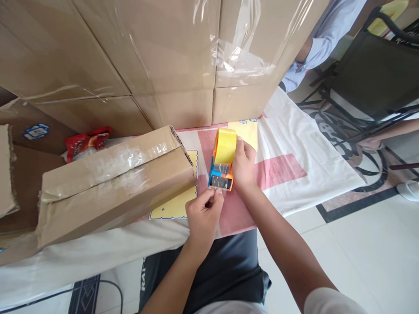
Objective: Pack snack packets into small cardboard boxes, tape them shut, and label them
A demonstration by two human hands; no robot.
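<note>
While I scan from the far left, I see a torn carton edge [6,170] and behind it a red snack packet [85,141] lying against the stacked cartons. Next comes a long cardboard box [114,187], taped along its top, resting tilted on the patterned cloth [288,161] that covers the table. Just right of the box's end, my left hand [204,216] sits low near the table's front edge; its thumb and forefinger are pressed together, pinching the loose clear end of the tape at the dispenser's mouth. The tape dispenser [222,163], orange and blue with a yellow roll on it, lies on the cloth's pink patch, between the box end and my right hand. My right hand [244,165] grips the dispenser's right side, fingers curled around its body and closed on it. Behind all this stands a wall of large cartons [183,56] with shiny tape. Farther right, another person's pale blue sleeve [322,39] shows past the cartons, and a dark chair [369,74] stands on the tiled floor.
</note>
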